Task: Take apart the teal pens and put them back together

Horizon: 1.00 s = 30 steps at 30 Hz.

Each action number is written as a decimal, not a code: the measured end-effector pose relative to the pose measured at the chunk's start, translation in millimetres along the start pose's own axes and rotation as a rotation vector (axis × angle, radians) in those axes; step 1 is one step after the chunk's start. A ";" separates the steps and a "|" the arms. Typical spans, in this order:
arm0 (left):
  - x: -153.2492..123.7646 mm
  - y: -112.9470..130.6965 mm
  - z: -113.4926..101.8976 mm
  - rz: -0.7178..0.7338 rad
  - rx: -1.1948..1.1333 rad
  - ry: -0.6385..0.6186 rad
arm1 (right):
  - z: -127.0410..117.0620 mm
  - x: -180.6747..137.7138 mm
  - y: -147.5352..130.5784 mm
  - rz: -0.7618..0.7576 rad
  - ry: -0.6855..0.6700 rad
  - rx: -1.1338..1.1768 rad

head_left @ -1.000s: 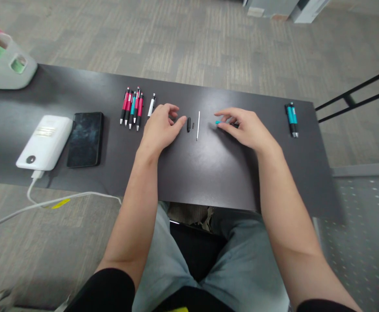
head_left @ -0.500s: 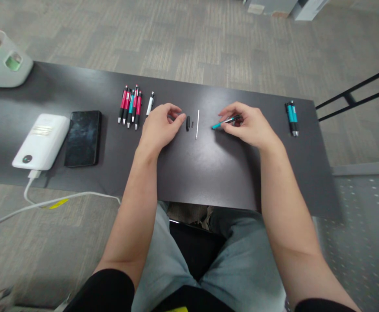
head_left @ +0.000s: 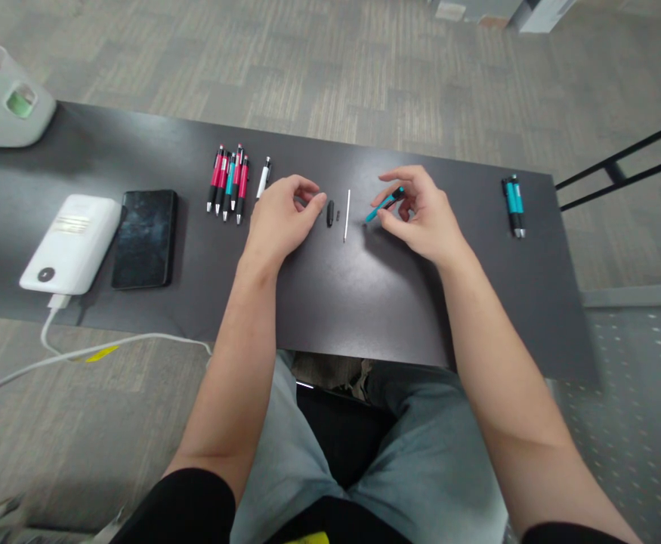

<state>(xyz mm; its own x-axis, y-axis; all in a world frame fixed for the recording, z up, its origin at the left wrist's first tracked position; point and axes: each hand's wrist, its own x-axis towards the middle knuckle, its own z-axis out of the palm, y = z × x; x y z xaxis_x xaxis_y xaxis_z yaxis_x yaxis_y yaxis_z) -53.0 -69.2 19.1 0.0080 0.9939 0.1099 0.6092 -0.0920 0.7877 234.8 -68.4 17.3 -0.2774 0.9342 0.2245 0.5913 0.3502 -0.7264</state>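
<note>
My right hand (head_left: pixel 419 213) holds a turquoise pen barrel (head_left: pixel 383 205) with a black clip, pinched between thumb and fingers just above the table and tilted. My left hand (head_left: pixel 288 213) rests on the table with curved fingers, thumb and forefinger apart, nothing between them. Right of its fingertips lies a short black pen grip (head_left: pixel 331 213). Beside that is a tiny dark spring (head_left: pixel 338 216), and then a thin silvery ink refill (head_left: pixel 347 217). A white pen (head_left: pixel 264 177) lies just behind my left hand, its lower end near the knuckles.
Several red pens and a turquoise one form a bunch (head_left: pixel 229 183) at the left. Two turquoise pens (head_left: pixel 514 206) lie near the right edge. A black phone-like slab (head_left: pixel 145 239), a white power bank (head_left: pixel 71 244) with a cable (head_left: pixel 131 340), and a white container (head_left: pixel 13 109) occupy the left side.
The turquoise barrel in my right hand has lifted and tilted more steeply, and the hand has shifted slightly left with its fingers more raised. My left hand stays in place.
</note>
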 end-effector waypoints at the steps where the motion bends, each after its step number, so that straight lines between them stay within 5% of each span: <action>1: 0.0 0.2 0.0 0.000 0.001 -0.003 | 2.8 -0.4 -2.1 -0.006 -0.006 -0.011; 6: 0.7 0.4 -0.7 -0.001 -0.007 -0.004 | 10.5 -2.5 -10.1 -0.029 -0.078 -0.044; 16: -0.6 2.1 -2.0 -0.017 0.002 -0.025 | 15.9 -0.3 21.2 -0.157 0.040 0.092; 30: 0.2 -4.6 1.2 0.012 0.020 -0.015 | 25.2 2.7 16.8 -0.056 -0.026 -0.070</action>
<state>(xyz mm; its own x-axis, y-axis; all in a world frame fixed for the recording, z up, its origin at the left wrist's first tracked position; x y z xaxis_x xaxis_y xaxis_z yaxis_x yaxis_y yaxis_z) -54.8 -68.5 14.7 0.0272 0.9936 0.1096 0.6250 -0.1024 0.7739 225.0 -61.7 -10.7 -0.3303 0.9113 0.2458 0.6259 0.4064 -0.6657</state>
